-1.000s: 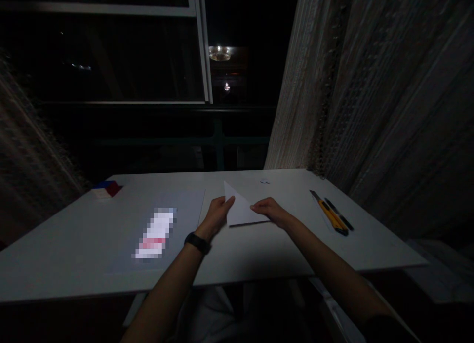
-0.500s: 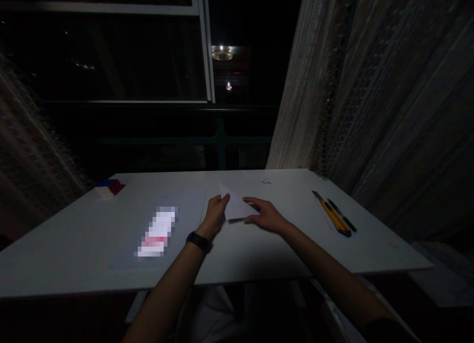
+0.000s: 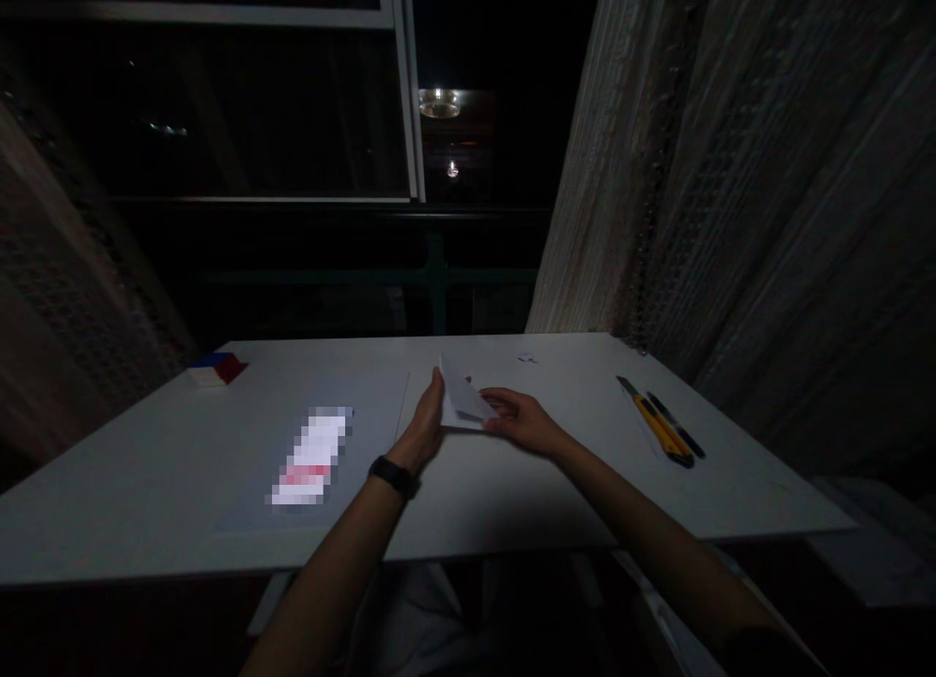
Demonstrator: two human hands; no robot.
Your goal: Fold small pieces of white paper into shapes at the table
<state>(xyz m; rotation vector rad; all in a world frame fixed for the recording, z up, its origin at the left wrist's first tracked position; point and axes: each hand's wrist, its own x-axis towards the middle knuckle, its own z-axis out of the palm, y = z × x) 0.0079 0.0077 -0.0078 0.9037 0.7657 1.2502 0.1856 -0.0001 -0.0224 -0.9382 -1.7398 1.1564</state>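
A folded piece of white paper [image 3: 462, 402] is held up over the middle of the table, its layers slightly parted. My left hand [image 3: 426, 411] supports its left edge, the thumb upright along the near side and the other fingers mostly hidden behind the paper. At the right corner my right hand [image 3: 523, 420] pinches the paper between thumb and fingers. A dark watch [image 3: 393, 475] is on my left wrist.
On the white table [image 3: 483, 506], a phone with a blurred lit screen [image 3: 311, 457] lies on a paper sheet [image 3: 384, 404]. A cube puzzle [image 3: 215, 369] stands back left. Right lie a yellow box cutter [image 3: 660, 428] and a dark pen [image 3: 677, 425]. Small paper scraps [image 3: 526, 358] lie farther back.
The paper has turned and its layers have parted somewhat. My left thumb has shifted from its face to the left edge, and my right fingers have closed in on the right corner.
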